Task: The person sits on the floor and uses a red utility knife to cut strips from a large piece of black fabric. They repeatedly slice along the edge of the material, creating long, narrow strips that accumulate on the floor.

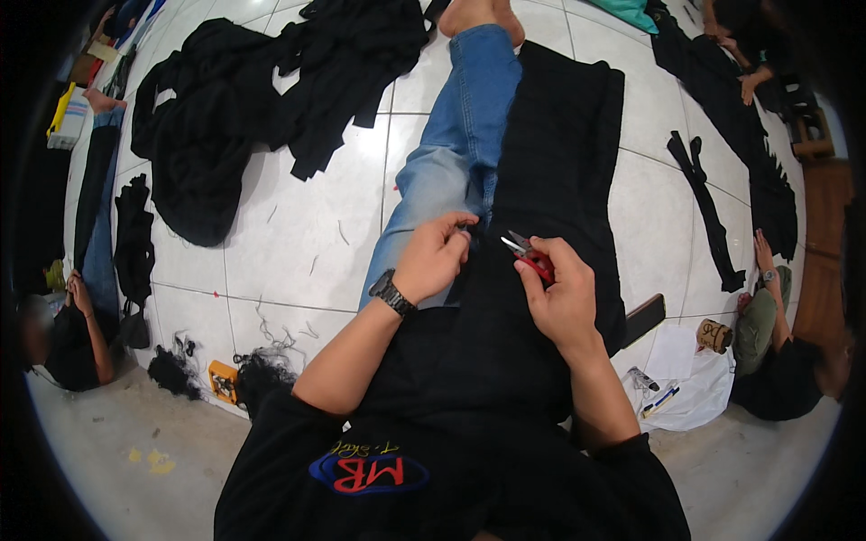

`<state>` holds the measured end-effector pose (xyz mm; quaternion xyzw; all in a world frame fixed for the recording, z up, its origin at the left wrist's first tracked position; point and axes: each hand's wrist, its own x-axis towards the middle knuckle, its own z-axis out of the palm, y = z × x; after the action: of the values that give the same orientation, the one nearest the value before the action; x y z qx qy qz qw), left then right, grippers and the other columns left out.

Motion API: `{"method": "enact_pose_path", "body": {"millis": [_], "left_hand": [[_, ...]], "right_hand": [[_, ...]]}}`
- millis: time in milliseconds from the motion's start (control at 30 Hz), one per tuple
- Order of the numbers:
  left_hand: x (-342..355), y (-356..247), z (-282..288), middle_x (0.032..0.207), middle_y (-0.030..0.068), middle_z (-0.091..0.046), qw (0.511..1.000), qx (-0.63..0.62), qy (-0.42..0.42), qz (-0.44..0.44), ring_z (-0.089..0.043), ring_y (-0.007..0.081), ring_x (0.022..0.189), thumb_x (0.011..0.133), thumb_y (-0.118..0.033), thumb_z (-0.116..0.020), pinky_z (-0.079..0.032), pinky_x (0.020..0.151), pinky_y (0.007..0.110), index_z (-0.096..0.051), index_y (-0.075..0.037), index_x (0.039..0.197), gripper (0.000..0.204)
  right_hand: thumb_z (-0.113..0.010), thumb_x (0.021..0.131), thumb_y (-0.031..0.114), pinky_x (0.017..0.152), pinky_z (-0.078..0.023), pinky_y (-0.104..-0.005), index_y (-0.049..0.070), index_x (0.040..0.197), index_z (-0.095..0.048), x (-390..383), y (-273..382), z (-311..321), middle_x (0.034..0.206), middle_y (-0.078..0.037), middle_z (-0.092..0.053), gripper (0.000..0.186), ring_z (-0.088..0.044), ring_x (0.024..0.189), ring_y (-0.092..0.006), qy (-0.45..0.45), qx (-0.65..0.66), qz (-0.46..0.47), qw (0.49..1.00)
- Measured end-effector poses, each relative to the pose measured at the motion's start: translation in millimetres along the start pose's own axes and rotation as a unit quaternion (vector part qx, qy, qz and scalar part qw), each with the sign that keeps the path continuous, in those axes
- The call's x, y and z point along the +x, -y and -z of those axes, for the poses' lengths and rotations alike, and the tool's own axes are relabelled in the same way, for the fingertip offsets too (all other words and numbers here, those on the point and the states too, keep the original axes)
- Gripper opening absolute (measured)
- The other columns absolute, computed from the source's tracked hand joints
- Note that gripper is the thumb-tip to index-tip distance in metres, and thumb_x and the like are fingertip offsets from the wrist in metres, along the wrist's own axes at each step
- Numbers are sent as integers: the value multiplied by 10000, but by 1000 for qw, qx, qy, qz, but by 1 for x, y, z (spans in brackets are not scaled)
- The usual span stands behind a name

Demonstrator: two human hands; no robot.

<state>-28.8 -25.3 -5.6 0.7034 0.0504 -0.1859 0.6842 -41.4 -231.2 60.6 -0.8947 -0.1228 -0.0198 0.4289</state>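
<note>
Black cloth [564, 135] lies over my lap and along my outstretched leg in blue jeans [433, 176]. My left hand [437, 254], with a dark watch [391, 293] on its wrist, is closed in a pinch at the cloth's left edge. Its fingertips hide the exact spot they grip. Red-handled thread snips [538, 263] rest in my right hand [564, 293], fingers wrapped round the handles. The blades are parted and point toward my left hand, a short gap from it, over the cloth.
Black garments [203, 117] spread over the white tiles at far left. Black thread tangles [266, 374] lie near an orange object [223, 381]. A dark phone [644, 320], white sheet [690, 397] and pen [660, 402] are on my right. Other people sit on both sides, beside black cloth strips [708, 212].
</note>
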Motion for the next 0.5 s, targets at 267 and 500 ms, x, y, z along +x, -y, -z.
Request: {"method": "enact_pose_path", "body": {"millis": [267,500], "left_hand": [[-3,4,-11,631,73,-601,977,183,-25,-106,-549,144,554,939,-193,-646,-431,538,312,-669,8,934,202],[-14,1,-3,657,33,-628,999,5,-12,52,-591,95,546,974,-181,-621,-422,472,225,-638,-11,893,189]], "right_hand": [[-720,823,107,676,-523,-413,44,989,-607,-3,-4,12,874,-123,-620,211,-641,775,-318,24,20,-15,999],[-712,866,122,684,-541,-370,17,1050,-607,-14,-8,7,907,-123,-650,236,-676,782,-286,18,30,-12,999]]}}
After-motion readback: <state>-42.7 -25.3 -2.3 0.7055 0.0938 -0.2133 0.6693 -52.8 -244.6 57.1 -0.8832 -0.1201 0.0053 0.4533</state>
